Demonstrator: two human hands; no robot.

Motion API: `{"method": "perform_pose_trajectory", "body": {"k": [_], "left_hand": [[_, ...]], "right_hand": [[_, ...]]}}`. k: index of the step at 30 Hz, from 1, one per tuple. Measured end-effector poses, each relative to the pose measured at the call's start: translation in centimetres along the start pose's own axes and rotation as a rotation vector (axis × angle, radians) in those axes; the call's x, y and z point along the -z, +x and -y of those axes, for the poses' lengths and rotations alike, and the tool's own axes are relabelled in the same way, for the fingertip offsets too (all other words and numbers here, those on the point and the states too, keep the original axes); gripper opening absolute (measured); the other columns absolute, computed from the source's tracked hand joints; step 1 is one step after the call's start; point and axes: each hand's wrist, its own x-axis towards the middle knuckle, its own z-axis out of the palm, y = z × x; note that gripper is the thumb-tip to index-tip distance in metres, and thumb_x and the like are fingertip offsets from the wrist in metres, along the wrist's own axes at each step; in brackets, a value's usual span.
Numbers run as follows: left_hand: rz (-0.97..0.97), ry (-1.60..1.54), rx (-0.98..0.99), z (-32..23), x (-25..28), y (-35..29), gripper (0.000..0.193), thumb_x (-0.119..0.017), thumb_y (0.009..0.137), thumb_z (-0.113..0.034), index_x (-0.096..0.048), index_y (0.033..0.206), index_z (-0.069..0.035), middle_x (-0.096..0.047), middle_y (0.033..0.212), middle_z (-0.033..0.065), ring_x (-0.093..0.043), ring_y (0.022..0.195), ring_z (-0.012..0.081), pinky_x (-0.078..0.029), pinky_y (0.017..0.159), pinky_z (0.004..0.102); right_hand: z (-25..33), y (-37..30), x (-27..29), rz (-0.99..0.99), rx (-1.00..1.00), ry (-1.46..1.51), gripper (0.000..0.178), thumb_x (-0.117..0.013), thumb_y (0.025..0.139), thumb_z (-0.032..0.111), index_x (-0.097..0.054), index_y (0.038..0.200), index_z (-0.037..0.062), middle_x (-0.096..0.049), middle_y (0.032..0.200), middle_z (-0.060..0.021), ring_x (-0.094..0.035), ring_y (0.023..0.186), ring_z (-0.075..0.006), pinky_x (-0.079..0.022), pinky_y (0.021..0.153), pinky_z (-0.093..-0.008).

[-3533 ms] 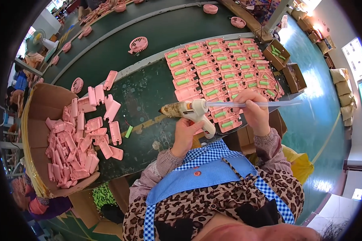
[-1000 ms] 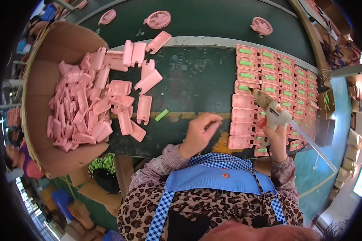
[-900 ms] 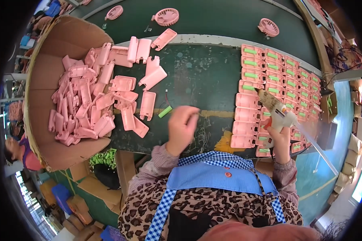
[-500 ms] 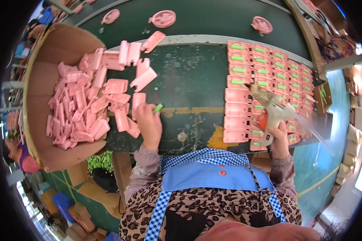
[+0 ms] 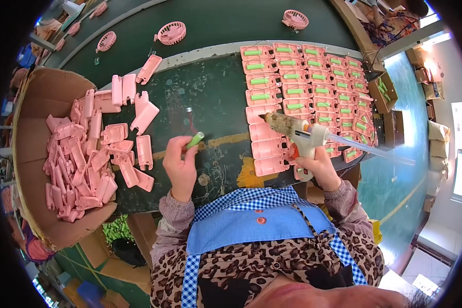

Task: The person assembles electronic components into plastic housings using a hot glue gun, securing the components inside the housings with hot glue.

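My left hand [image 5: 180,165] pinches a small green cylindrical battery [image 5: 195,140] above the dark green table, beside the loose pink shells. In my right hand [image 5: 321,167] is a whitish hot glue gun [image 5: 305,141] with a clear glue stick [image 5: 369,148] out of its back. The gun's dark nozzle points left, over an unfilled pink shell [image 5: 262,114] in the leftmost column. Rows of pink shells [image 5: 321,90] lie side by side at the right, most with a green battery inside. Several shells at the near end of the left column have no battery.
A cardboard box [image 5: 33,97] on its side at the left spills a heap of pink shells [image 5: 82,154]. Pink round fan heads [image 5: 172,33] lie on the green belt [image 5: 231,23] beyond. A box of green batteries [image 5: 385,92] stands right; a person [image 5: 390,25] is at far right.
The view has shifted, so the table's things sit further left. My left hand has moved away from the loose shells with the battery. The nozzle now is over an unfilled shell.
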Motion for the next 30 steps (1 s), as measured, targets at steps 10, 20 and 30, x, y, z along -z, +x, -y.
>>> {"method": "perform_pose_trajectory", "body": {"k": [10,20,30], "left_hand": [[0.158,-0.016,-0.192,-1.8,-5.7,2.3,0.023,-0.065,0.075,0.006,-0.058,0.095,-0.002,-0.058,0.091,0.011,-0.059,0.072,0.0243,-0.048,0.061,0.0309],[0.223,0.06,-0.405,-0.3,-11.3,4.4,0.02,-0.067,0.073,0.0,-0.057,0.091,-0.002,-0.055,0.087,0.0114,-0.058,0.079,0.0303,-0.048,0.066,0.0376],[0.248,0.197,-0.599,0.5,-14.2,4.6,0.013,-0.062,0.073,-0.003,-0.057,0.084,-0.002,-0.052,0.084,0.0099,-0.057,0.081,0.0274,-0.049,0.068,0.0368]], "right_hand": [[1.0,1.0,-2.1,-0.053,0.021,-0.197,0.036,-0.063,0.078,0.002,-0.052,0.113,0.0003,-0.057,0.09,-0.0024,-0.055,0.076,-0.0095,-0.047,0.062,-0.0246],[-0.6,0.9,-0.4,-0.098,0.062,-0.207,0.032,-0.058,0.079,-0.001,-0.051,0.11,-0.003,-0.061,0.089,-0.0052,-0.059,0.079,-0.0125,-0.049,0.071,-0.027],[-0.5,-0.7,-0.4,-0.122,0.049,-0.168,0.033,-0.062,0.078,0.002,-0.052,0.108,-0.0027,-0.06,0.087,-0.0046,-0.059,0.07,-0.0096,-0.048,0.057,-0.0253]]}}
